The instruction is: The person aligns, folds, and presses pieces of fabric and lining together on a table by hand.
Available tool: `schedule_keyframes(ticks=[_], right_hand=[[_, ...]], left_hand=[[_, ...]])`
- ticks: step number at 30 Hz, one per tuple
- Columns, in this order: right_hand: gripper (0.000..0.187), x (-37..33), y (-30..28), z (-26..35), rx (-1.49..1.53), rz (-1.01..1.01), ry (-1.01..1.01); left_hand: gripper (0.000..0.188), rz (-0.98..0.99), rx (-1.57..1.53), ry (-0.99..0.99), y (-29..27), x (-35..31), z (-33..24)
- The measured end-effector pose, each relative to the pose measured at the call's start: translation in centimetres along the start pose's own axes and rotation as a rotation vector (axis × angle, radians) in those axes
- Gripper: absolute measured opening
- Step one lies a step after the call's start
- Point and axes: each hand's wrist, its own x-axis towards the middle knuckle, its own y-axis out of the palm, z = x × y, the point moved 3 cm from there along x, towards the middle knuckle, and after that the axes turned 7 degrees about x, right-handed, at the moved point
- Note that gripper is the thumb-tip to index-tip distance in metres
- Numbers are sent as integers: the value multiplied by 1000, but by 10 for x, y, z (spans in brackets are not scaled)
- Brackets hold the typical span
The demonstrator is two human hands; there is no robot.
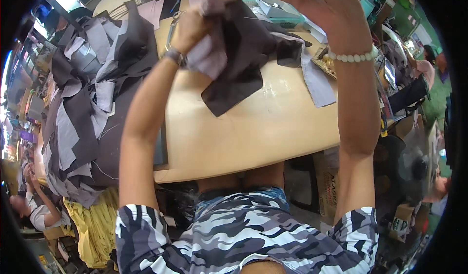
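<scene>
L hand (191,31) clenched on dk cloth (246,36), R hand (321,5) bent inward.

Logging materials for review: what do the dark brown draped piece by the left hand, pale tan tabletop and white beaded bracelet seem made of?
Dark brown draped piece: matte cloth, probably woven; soft folds. Pale tan tabletop: perhaps laminate or varnished wood; smooth, glossy highlights. White beaded bracelet: smooth-looking round beads; stone, glass or plastic unclear.
</scene>
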Motion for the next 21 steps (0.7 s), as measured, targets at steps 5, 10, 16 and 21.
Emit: schedule_keyframes(ticks=[5,10,16,21], right_hand=[[31,-32,-24,-70,-542,-182,-435],[68,-103,64,-130,122,-287,97],[72,-183,123,-161,-230,-136,427],[77,-193,125,-172,-281,-255,324]], left_hand=[[24,-627,59,417,-86,52,-29],[27,-502,132,649,-35,12,5],[32,357,261,500,54,-95,51],[40,129,-92,469,-51,-103,-55]])
